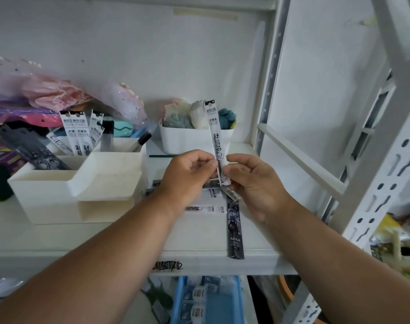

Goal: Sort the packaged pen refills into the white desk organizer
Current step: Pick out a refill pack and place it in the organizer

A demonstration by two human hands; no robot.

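Note:
I hold one white packaged pen refill (215, 134) upright above the shelf. My left hand (187, 174) and my right hand (253, 181) both pinch its lower end. The white desk organizer (87, 183) stands to the left, with several white refill packs (81, 132) upright in its back compartment and a dark pack (33, 148) leaning in the left one. On the shelf under my hands lie a white refill pack (206, 209) and a long dark pack (234, 228) that overhangs the front edge.
A white bin (176, 139) of rolled cloths stands behind my hands. Pink and purple bags (47, 94) pile up at the back left. White metal rack posts (386, 160) rise on the right. A blue crate (220, 302) with more packs sits on the level below.

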